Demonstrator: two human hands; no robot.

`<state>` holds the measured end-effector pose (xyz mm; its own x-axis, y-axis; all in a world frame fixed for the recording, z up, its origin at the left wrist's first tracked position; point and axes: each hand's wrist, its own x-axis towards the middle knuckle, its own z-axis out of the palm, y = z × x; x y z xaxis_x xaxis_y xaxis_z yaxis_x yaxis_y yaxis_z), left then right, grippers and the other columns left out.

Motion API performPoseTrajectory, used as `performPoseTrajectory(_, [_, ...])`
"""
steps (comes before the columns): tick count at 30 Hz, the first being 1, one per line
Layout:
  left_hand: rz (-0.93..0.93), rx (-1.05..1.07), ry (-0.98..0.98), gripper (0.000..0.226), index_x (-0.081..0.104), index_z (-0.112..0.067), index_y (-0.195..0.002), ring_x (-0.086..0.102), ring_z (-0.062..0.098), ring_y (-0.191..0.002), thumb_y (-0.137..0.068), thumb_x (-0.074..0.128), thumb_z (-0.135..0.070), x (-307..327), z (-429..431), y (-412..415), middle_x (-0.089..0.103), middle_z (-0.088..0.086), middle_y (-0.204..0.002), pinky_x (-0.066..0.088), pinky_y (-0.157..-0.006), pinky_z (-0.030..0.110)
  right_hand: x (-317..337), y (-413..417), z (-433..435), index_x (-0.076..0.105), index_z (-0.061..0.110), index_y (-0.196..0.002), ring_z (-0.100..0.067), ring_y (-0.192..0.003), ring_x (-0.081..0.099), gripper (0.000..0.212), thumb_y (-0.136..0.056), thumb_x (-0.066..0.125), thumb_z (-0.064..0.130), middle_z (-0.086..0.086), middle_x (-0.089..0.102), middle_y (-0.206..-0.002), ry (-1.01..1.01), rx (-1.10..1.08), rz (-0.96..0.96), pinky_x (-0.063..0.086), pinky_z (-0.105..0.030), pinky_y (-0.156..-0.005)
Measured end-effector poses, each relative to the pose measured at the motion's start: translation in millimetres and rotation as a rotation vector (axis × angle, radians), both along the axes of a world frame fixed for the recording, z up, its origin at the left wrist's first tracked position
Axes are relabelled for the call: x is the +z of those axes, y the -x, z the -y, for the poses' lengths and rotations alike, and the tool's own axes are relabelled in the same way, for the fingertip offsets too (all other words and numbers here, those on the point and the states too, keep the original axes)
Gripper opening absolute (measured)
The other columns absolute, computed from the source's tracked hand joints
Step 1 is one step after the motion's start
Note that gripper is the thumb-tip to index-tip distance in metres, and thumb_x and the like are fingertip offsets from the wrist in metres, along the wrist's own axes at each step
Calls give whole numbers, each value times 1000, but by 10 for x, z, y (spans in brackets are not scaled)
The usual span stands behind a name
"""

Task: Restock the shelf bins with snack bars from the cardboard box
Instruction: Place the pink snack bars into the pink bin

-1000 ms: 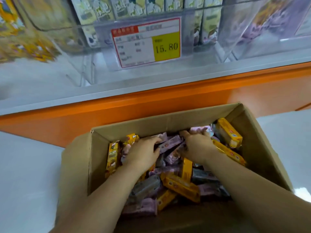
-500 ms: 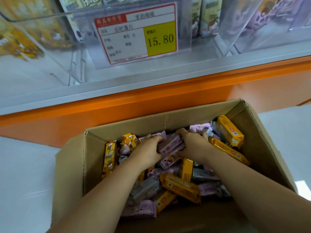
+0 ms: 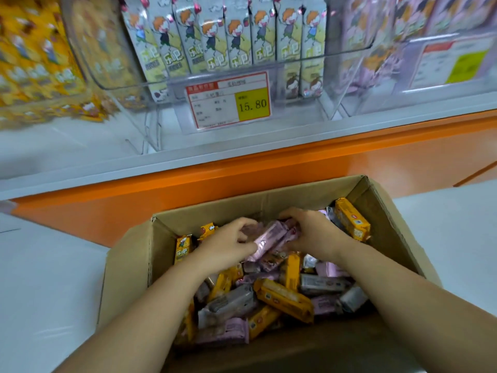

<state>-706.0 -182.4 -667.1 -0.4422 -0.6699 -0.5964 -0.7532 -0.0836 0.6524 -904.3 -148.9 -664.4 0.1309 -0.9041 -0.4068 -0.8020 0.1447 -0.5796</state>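
The left hand (image 3: 228,247) and right hand (image 3: 314,235) reach into the box (image 3: 242,205); both curl round pink bars (image 3: 271,236) (yellow bars (image 3: 285,298) lie beneath). Upright packs (image 3: 215,36) stand in the bin (image 3: 330,76) above.

Both forearms reach forward, left hand (image 3: 228,246) and right hand (image 3: 314,235) close together, fingers curled around pink bars (image 3: 271,238).

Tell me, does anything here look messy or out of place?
Only the cardboard box: its snack bars lie jumbled at all angles, colours mixed, while the packs in the shelf bin stand upright in a row. Nothing has spilled outside it.
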Motion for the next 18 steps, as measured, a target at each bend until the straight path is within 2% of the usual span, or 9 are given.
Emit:
performPoseTrajectory(2, [-92,85,-30,34,46,-35,-126,60,15,-98,-94,54,-25,188,-12,-18,56,-3,-117,46,-78,25,183,47,-34,51,17,-131,-18,-108,57,59,-77,76,16,-4,58,-127,45,-11,-29,47,-23,-83])
performPoseTrajectory(3, [-129,116,-29,25,51,-33,-118,59,14,-100,-95,52,-23,282,-23,-28,58,-4,-116,45,-81,25,295,72,-58,51,19,-130,-15,-100,59,59,-77,76,16,-1,60,-125,67,-22,-33,47,-19,-77])
performPoseTrajectory(5, [-196,199,-35,17,61,-30,-102,57,13,-103,-95,50,-19,477,-73,-48,61,-6,-112,46,-94,33,561,109,-105,49,22,-131,-5,-82,58,59,-78,75,18,3,63,-117,115,-29,-30,45,-10,-64])
performPoseTrajectory(7, [-291,321,-113,19,67,-25,-91,58,18,-102,-95,50,-16,678,-136,-52,64,-1,-108,49,-94,43,866,132,-160,49,24,-130,-4,-84,56,55,-80,73,21,7,63,-114,178,-4,-23,45,-13,-67])
performPoseTrajectory(9, [-431,433,-216,18,67,-15,-91,60,23,-96,-95,50,-13,922,-203,-27,64,8,-104,55,-82,39,1160,168,-238,52,26,-128,-7,-98,53,51,-81,72,25,11,58,-115,243,29,-47,41,-17,-76])
performPoseTrajectory(12, [-590,466,-260,13,66,-12,-95,63,23,-88,-93,55,-18,1260,-283,24,66,9,-97,55,-71,31,1516,257,-380,56,28,-121,-9,-113,50,48,-78,75,31,10,56,-124,320,55,-57,37,-18,-88])
performPoseTrajectory(14, [-623,416,-225,12,65,-12,-99,64,17,-79,-88,62,-16,1449,-322,58,66,6,-92,56,-67,27,1738,323,-493,57,32,-112,-4,-106,51,40,-77,76,31,13,57,-118,368,53,-54,36,-16,-84])
performPoseTrajectory(16, [-597,365,-157,13,64,-16,-98,60,10,-66,-87,64,-9,1631,-343,111,64,5,-85,56,-66,24,1938,392,-603,56,35,-102,5,-87,50,36,-75,77,28,18,57,-105,422,12,-26,36,-11,-71])
performPoseTrajectory(18, [-578,342,-67,18,62,-19,-101,57,9,-60,-87,64,-7,1800,-340,174,63,6,-80,54,-65,23,2077,477,-689,58,34,-100,6,-81,52,35,-73,78,24,17,59,-99,477,-52,33,39,-11,-68])
